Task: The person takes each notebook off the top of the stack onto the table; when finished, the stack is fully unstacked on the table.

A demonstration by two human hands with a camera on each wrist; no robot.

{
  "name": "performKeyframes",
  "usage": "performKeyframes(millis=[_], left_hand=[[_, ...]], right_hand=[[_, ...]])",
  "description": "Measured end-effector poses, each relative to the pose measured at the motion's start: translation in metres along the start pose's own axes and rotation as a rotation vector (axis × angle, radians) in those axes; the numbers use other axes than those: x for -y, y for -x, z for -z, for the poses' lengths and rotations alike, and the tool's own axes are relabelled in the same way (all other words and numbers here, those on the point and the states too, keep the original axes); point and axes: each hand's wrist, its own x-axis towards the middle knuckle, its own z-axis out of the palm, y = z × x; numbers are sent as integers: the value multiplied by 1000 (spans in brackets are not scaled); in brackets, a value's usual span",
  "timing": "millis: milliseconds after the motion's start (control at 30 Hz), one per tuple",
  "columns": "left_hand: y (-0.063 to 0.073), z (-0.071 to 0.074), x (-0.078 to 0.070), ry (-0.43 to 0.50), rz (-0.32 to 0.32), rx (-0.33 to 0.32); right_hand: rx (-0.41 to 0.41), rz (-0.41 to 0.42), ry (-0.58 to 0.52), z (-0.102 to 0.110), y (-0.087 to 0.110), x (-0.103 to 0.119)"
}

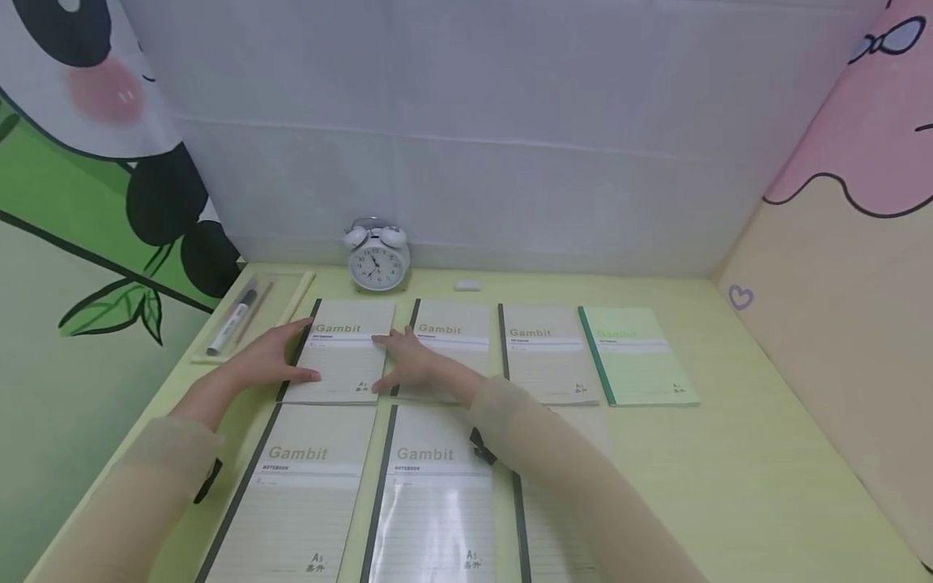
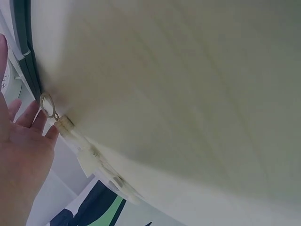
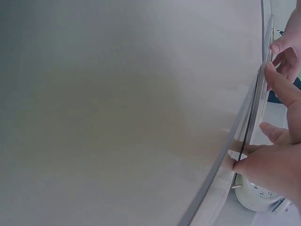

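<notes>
A white "Gambit" notebook (image 1: 342,352) with a dark spine lies flat at the left of the back row. My left hand (image 1: 266,356) is at its spine side, thumb over the cover and fingers along the left edge. At its right edge is my right hand (image 1: 411,360), fingers spread and fairly straight, partly over the neighbouring white notebook (image 1: 455,340). Another white notebook (image 1: 550,356) and a green notebook (image 1: 641,356) continue the row. In front lie more white notebooks, one at left (image 1: 291,494), one in the middle (image 1: 433,502) and one at right (image 1: 554,518), partly hidden by my right sleeve.
A shallow tray (image 1: 299,295) holding a marker (image 1: 233,322) and a slim pen-like stick (image 1: 255,312) sits at the back left. Behind the notebooks stand a white twin-bell alarm clock (image 1: 378,263) and a small white block (image 1: 467,285). Walls border the table's back and sides.
</notes>
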Motion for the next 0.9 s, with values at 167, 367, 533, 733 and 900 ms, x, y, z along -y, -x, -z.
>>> performKeyframes(millis=[167,367,533,733,900], left_hand=[[1,0,1,-3,21,10],[1,2,1,-14,14,6],[4,7,-3,-11,1,-19],[5,13,-4,71,-32,-64],[5,19,-10,242,-36,-94]], right_hand=[[-17,5,29,-2,-1,0],[-20,9,-8,-3,-2,-1],[-24,-34,-65,-1,0,-1],[-58,-76,-146,3,-2,1],[-101,-108,-267,10,-5,0]])
